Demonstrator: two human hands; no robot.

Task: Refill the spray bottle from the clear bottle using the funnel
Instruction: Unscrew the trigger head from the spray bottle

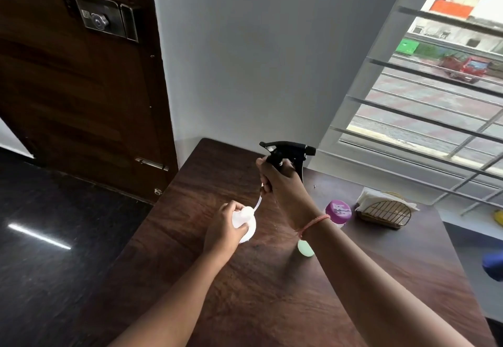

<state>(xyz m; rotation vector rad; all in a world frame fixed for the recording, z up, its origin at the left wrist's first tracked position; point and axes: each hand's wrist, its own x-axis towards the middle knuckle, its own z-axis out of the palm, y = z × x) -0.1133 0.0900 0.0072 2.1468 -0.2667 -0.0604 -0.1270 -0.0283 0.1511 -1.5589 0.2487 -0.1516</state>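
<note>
My left hand (227, 224) grips the white spray bottle (246, 224), which stands on the dark wooden table (272, 292). My right hand (283, 183) holds the black trigger spray head (288, 152) lifted above the bottle. Its thin white dip tube (258, 204) still reaches down into the bottle's neck. The clear bottle with a purple cap (339, 212) stands just right of my right wrist. A pale green funnel (305, 248) lies on the table, partly hidden under my right forearm.
A wire basket holding napkins (386, 212) sits at the table's right side near the barred window (435, 101). A wooden door (81, 74) is at the left, beyond the table's left edge. Blue and yellow things (494, 262) lie at the far right.
</note>
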